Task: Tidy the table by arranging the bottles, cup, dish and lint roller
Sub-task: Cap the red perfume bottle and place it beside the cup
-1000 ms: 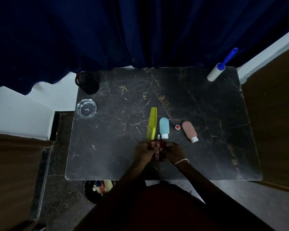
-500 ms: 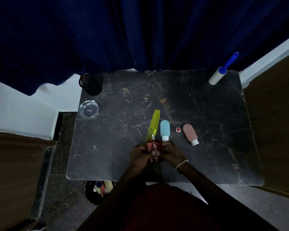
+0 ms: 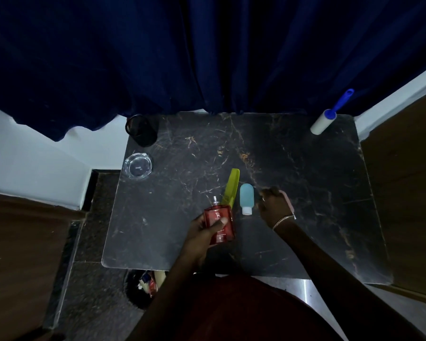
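Gripping a flat red glass bottle (image 3: pixel 219 222), the left hand (image 3: pixel 199 236) is hovering over the marbled desk (image 3: pixel 293 168); the right hand (image 3: pixel 274 205) is hiding a pink tube (image 3: pixel 288 201), grasp unclear.

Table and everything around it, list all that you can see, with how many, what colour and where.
Table: 1, black marble.
Curtain: 1, dark blue, behind.
Cup: 1, black, far left corner.
Glass dish: 1, clear, left edge.
Lint roller: 1, white, blue handle, far right corner.
Comb: 1, yellow-green, centre.
Blue bottle: 1, beside comb.
Pink bottle: 1, mostly hidden under right hand.
Red perfume bottle: 1, in left hand.
Bin: 1, dark, floor.
Left hand: holding.
Right hand: grip unclear.
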Available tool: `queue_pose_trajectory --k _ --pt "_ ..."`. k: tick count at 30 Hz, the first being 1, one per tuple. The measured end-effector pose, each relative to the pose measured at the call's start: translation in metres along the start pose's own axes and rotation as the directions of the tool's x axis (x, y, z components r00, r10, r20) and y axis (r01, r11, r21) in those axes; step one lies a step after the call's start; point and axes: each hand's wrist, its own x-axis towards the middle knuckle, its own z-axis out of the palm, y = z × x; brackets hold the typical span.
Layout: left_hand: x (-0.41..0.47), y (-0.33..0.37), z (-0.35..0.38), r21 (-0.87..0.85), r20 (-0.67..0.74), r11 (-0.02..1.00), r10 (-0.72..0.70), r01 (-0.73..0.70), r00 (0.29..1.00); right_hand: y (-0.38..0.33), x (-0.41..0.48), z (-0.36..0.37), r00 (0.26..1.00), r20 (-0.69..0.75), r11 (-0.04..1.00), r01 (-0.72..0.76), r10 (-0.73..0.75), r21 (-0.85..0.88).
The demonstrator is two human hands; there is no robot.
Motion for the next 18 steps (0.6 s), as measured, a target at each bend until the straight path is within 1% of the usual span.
queue_pose_trajectory --k 1,2,3,9,11,13,14,16,17,18 --pt "-0.001 0.0 0.0 0.011 -0.001 1.0 0.005 -0.005 1.0 0.002 0.003 0.003 0.998 0.058 0.994 0.021 -0.014 -0.11" --pt "-0.001 -0.001 0.001 0.017 -0.004 1.0 0.009 -0.009 1.0 0.003 0.006 0.005 0.995 0.096 0.983 0.04 -0.023 -0.181" --pt "-0.002 -0.001 0.001 0.017 -0.01 1.0 0.011 -0.011 1.0 0.003 0.007 0.006 0.994 0.105 0.978 0.043 -0.022 -0.204" --pt "-0.004 0.0 0.004 0.023 -0.033 1.0 0.003 -0.003 0.999 0.003 0.011 0.004 0.996 0.085 0.987 0.008 0.006 -0.16" --pt "-0.006 0.002 0.004 0.019 -0.027 1.0 0.002 -0.002 1.0 0.004 0.01 0.006 0.995 0.098 0.988 0.031 -0.017 -0.148" --pt "-0.008 0.004 0.004 0.02 -0.019 1.0 0.004 -0.003 1.0 0.005 0.008 0.003 0.997 0.068 0.992 0.05 -0.043 -0.117" --pt "-0.009 0.005 0.004 0.015 -0.017 1.0 0.006 -0.006 1.0 0.004 0.008 -0.002 0.999 0.021 0.996 0.049 -0.048 -0.073" --pt "-0.011 0.009 0.005 0.006 -0.015 1.0 0.018 -0.018 1.0 0.0 0.008 -0.017 0.996 -0.088 0.995 0.011 -0.003 0.095" --pt "-0.013 0.011 0.006 0.009 -0.012 1.0 0.025 -0.025 1.0 -0.003 0.008 -0.027 0.992 -0.12 0.971 -0.015 0.044 0.238" --pt "-0.016 0.013 0.007 0.015 -0.009 0.999 0.034 -0.033 0.999 -0.007 0.006 -0.039 0.987 -0.124 0.9 -0.034 0.098 0.435"
